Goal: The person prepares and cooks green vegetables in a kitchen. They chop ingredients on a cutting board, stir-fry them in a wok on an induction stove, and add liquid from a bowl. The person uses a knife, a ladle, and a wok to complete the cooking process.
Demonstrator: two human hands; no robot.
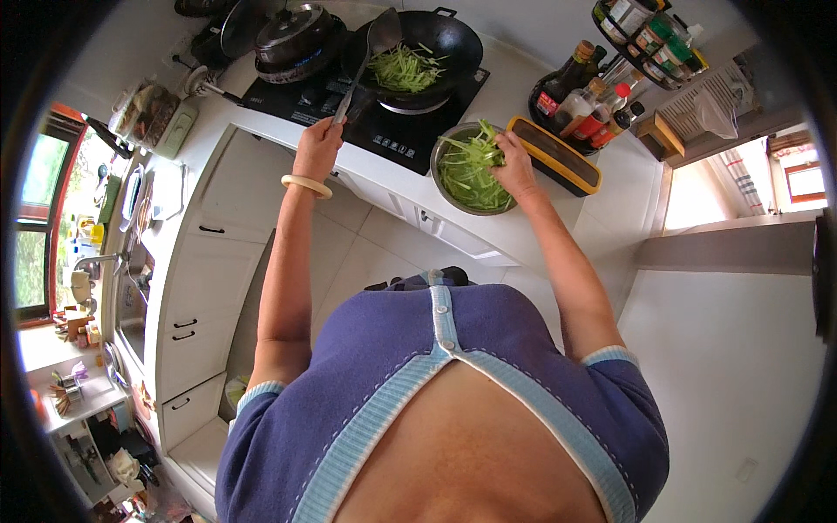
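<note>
My left hand [320, 147], with a pale bangle [307, 185] at the wrist, grips the handle of a metal spatula [353, 87]. The spatula's blade rests over the left side of a black wok [463, 47] on the right burner. Green vegetable strips [407, 69] lie piled inside the wok. Over a round metal bowl [435, 168] on the counter, my right hand [514, 165] holds a bunch of green vegetable strips [487, 151]. More strips fill the bowl, some standing in what looks like water.
A lidded pot [294, 36] sits over a blue flame on the left burner of the black cooktop [392, 134]. Right of the bowl are a yellow-rimmed black box [556, 157] and several sauce bottles [582, 98]. A spice rack [647, 42] stands above them.
</note>
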